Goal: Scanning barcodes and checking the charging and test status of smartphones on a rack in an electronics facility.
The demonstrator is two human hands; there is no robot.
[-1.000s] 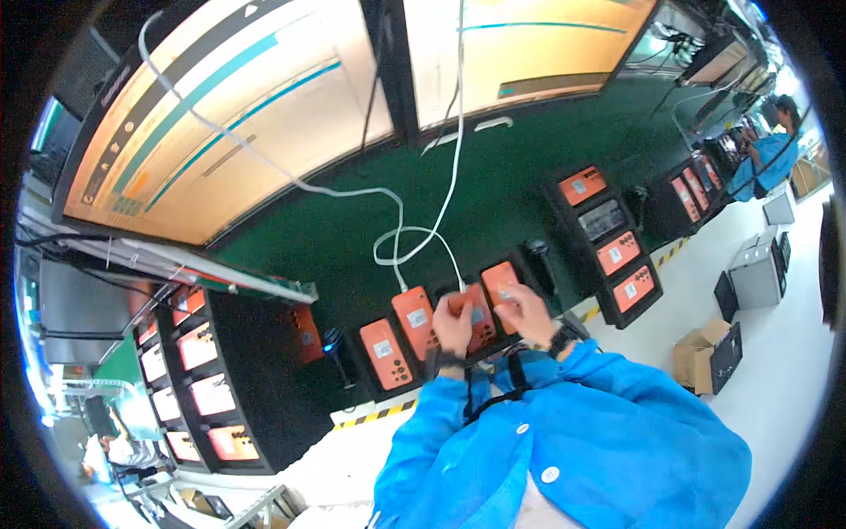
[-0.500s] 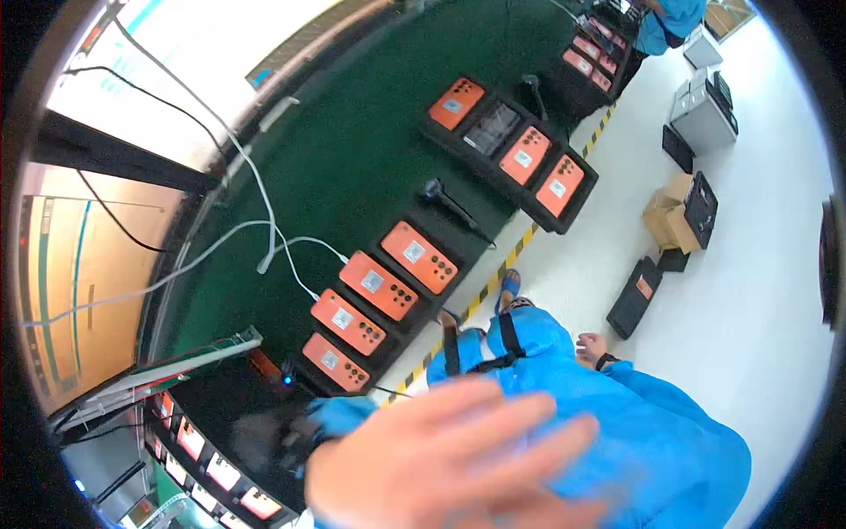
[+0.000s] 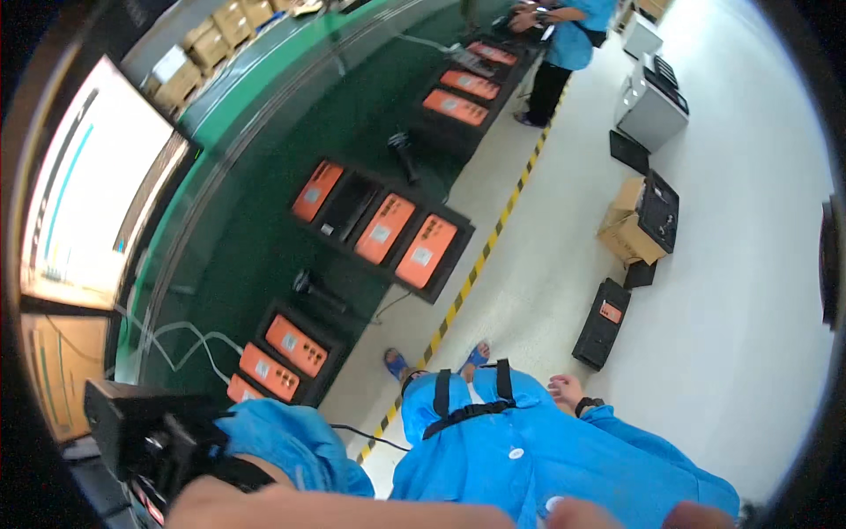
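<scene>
My left hand point(image 3: 352, 511) looms large at the bottom edge, raised close to the head camera. Its fingers are partly cut off by the frame; those that show are apart, with nothing in them. A black boxy device point(image 3: 150, 432) sits at that wrist, by my blue sleeve. Beside my right thigh hangs my right hand point(image 3: 566, 390), open and holding nothing, with a dark band on the wrist. Orange phones point(image 3: 284, 370) lie in a black tray point(image 3: 339, 339) at the left, two with white cables attached. Another black tray point(image 3: 454, 264) holds three orange phones point(image 3: 384, 229) and a dark slot.
A black handheld scanner point(image 3: 317, 289) lies between trays on the green bench point(image 3: 211, 291). Monitors point(image 3: 97, 194) stand along its far side. Yellow-black tape point(image 3: 467, 291) marks the white floor. A black tray point(image 3: 604, 326) and a cardboard box point(image 3: 626, 229) are to the right. A co-worker point(image 3: 573, 40) stands farther along.
The view has shifted, with the trays now lower and farther left and more of the co-worker showing. My left hand has dropped to the bottom edge; my right still hangs by my side.
</scene>
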